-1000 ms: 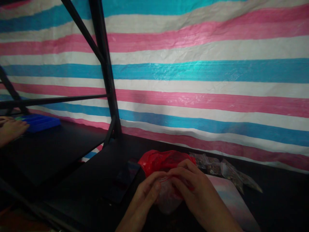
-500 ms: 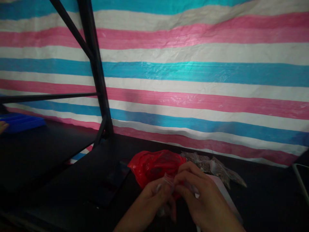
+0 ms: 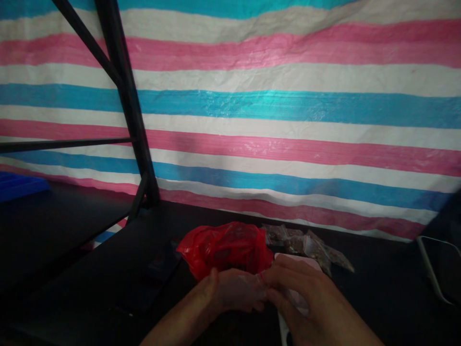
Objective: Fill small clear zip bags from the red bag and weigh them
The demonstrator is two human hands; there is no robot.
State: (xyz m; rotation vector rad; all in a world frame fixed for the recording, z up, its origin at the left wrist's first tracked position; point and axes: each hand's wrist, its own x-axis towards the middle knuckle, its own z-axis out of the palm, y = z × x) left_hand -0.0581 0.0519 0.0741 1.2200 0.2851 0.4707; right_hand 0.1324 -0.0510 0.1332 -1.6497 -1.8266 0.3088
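A small clear zip bag (image 3: 239, 288) with a reddish strip at its mouth stretches between my two hands. My left hand (image 3: 212, 298) has its fingers curled at the bag and its thumb raised; the plastic covers part of the fingers. With fingertips pinched together, my right hand (image 3: 306, 293) grips the bag's mouth end. A crumpled red plastic bag (image 3: 226, 245) lies open just beyond both hands; its contents are too dark to make out. Beneath my right hand is a flat white object (image 3: 284, 331), mostly covered.
Several clear zip bags with brownish contents (image 3: 297, 242) lie behind my right hand on the black table (image 3: 374, 298). A dark device with a pale rim (image 3: 437, 269) is at right. A black metal frame (image 3: 131, 110), a blue tray (image 3: 21, 186) and a striped sheet (image 3: 288, 105) surround the table.
My left thumb has lifted off the zip bag, which now lies spread over the left fingers. The right hand keeps its pinch. The view has turned slightly right; a person's hand at far left is gone.
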